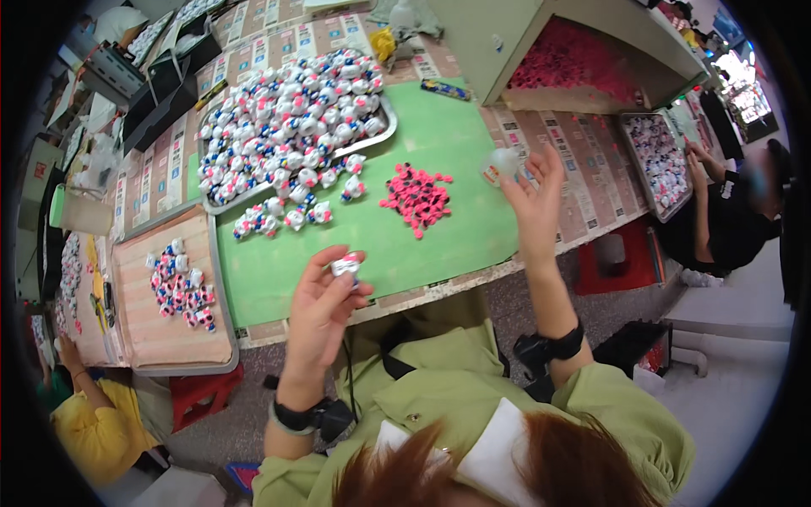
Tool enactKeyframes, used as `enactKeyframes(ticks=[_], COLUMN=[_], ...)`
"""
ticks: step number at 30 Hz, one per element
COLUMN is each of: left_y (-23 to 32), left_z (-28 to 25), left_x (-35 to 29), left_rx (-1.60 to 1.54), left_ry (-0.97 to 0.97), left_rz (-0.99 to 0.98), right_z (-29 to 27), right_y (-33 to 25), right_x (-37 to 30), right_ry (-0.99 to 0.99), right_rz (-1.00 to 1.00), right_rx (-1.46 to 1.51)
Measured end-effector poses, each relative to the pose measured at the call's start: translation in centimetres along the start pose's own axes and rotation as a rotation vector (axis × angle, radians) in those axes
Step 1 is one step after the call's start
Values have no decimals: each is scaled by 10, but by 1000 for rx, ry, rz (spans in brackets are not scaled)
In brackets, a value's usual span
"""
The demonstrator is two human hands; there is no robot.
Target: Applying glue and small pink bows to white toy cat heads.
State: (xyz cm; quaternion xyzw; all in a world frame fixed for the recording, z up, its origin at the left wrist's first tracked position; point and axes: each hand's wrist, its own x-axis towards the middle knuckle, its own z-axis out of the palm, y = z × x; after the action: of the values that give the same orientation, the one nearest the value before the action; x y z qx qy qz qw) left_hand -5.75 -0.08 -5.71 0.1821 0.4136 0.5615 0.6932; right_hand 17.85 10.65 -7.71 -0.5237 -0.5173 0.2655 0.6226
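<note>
My left hand (pixel 325 291) pinches a small white figurine (pixel 345 266) with pink and dark details above the front of the green mat (pixel 422 279). My right hand (pixel 538 190) is raised at the mat's right side, its fingers apart. Right beside its thumb is a small whitish bottle (pixel 500 167); whether they touch I cannot tell. A heap of small pink and dark pieces (pixel 416 199) lies mid-mat. Behind it, a metal tray (pixel 390 127) is piled with similar white, blue and pink figurines (pixel 296 110), some spilling onto the mat.
On the left, a shallow tray (pixel 135 253) holds several more figurines. A large box (pixel 473 51) with pink pieces inside stands at the back right. Co-workers sit at both sides, by another filled tray (pixel 657 160) on the right. Beneath the table are red stools (pixel 621 262).
</note>
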Motion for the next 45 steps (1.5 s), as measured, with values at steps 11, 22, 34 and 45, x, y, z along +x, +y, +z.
enactKeyframes(ticks=[11, 22, 34, 45], left_y=[-10, -11, -9, -8], left_z=[9, 23, 19, 24], left_x=[6, 2, -2, -1], left_rx=[7, 67, 70, 77], left_ry=[-21, -21, -41, -2], left_rz=[-2, 103, 160, 159], right_z=[-8, 2, 6, 10], right_y=[-17, -79, -82, -78], right_x=[10, -52, -53, -56], right_ry=[-211, -760, -617, -537], right_rz=[262, 325, -231, -181], right_rx=[221, 191, 125, 168])
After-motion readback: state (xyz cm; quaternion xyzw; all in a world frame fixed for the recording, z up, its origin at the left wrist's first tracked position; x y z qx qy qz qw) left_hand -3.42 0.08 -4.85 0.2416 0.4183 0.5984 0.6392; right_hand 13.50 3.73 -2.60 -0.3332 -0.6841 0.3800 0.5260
